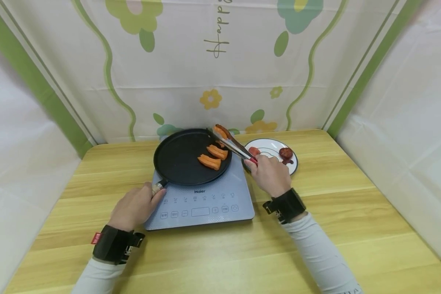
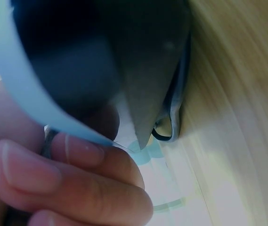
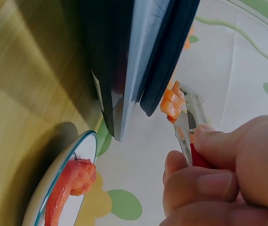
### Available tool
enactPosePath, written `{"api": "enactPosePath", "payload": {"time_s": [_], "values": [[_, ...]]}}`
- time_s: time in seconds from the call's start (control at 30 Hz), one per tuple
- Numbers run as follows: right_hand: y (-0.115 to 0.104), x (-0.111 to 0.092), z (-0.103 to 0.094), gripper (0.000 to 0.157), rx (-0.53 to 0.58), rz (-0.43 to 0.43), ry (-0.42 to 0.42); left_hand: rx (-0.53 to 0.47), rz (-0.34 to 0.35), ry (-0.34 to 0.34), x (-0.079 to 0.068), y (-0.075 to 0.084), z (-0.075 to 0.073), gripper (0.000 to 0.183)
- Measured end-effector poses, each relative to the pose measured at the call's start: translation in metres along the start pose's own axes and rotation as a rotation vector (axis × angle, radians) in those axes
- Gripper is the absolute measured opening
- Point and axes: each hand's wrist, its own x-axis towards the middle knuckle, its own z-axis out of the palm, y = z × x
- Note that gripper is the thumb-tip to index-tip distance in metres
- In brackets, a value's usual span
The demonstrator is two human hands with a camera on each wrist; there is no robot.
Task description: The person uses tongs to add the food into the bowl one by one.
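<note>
A round black frying pan [image 1: 180, 159] sits on the cooktop, and my left hand [image 1: 134, 206] grips its handle [image 1: 158, 188]. Curled fingers fill the lower left wrist view. With my right hand [image 1: 272, 175] I hold metal tongs [image 1: 233, 148] by their red grips. The tong tips are over the pan's right rim, at an orange salmon-like piece [image 3: 173, 101]. Two orange strips lie clearly visible in the pan, a lower one [image 1: 209, 162] and an upper one [image 1: 217, 152]. Another bit of orange shows beside them, partly hidden by the tongs.
Under the pan is a pale flat induction cooktop [image 1: 202, 218]. Right of it stands a white dark-rimmed plate [image 1: 268, 143] with a red food piece [image 1: 254, 151] and a brown round one [image 1: 286, 153]. Patterned cloth walls [image 1: 176, 69] rise behind the wooden table [image 1: 220, 261].
</note>
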Motion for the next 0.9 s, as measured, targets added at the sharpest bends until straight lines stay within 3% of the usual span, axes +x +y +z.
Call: {"api": "enactPosePath", "payload": {"time_s": [0.9], "values": [[-0.0017,0.0008,0.0078,0.046,-0.015,0.002,-0.039,0.006,0.002,0.003,-0.0003,0.0003,0.0004,0.049]]}}
